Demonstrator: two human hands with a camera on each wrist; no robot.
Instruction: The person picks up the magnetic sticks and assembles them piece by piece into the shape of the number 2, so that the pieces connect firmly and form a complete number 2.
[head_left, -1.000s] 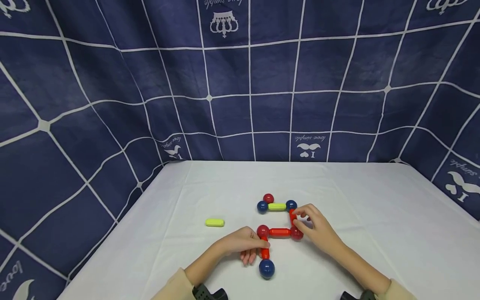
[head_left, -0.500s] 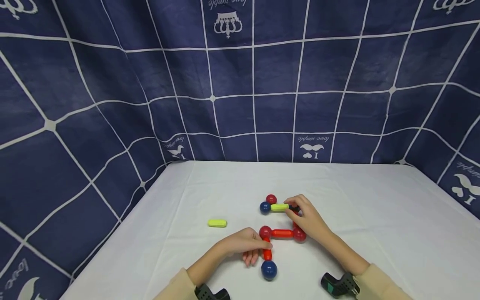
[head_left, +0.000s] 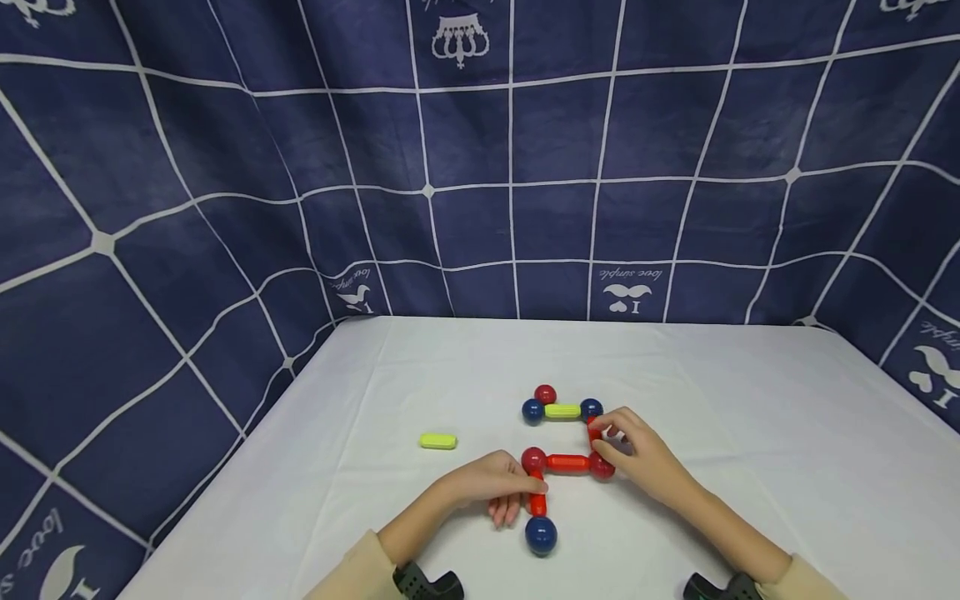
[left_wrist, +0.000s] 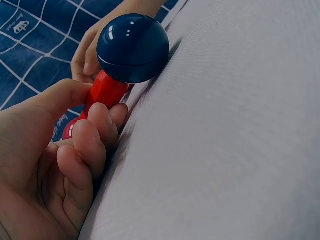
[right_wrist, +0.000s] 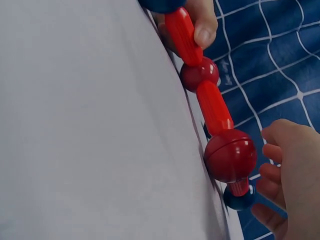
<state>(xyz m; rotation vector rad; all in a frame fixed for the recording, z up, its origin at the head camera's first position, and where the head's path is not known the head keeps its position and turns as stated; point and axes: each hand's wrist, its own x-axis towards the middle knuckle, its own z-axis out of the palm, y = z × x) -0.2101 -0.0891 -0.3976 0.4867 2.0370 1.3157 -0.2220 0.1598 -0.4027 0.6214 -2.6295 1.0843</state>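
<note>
A zigzag of toy rods and balls lies on the white table. My left hand (head_left: 491, 487) pinches the near red rod (left_wrist: 107, 91) between thumb and fingers. That rod joins a blue ball (head_left: 541, 535) to a red ball (head_left: 534, 459). A second red rod (head_left: 568, 464) leads to another red ball (right_wrist: 230, 155). My right hand (head_left: 633, 454) hovers by the third red rod (head_left: 593, 432), fingers loosely bent; the right wrist view shows a gap between hand and rod. Beyond are a blue ball (head_left: 592, 409), a yellow-green rod (head_left: 562, 411) and another blue ball (head_left: 533, 411).
A loose yellow-green rod (head_left: 438, 441) lies left of the chain. One more red ball (head_left: 545, 394) sits behind the far left blue ball. White cloth covers the table (head_left: 420, 367), and a dark blue checked curtain (head_left: 465, 225) hangs behind and at the sides.
My right hand moved forward to the far blue ball and the end of the yellow-green rod, then came back beside the third red rod. The left hand keeps its grip.
</note>
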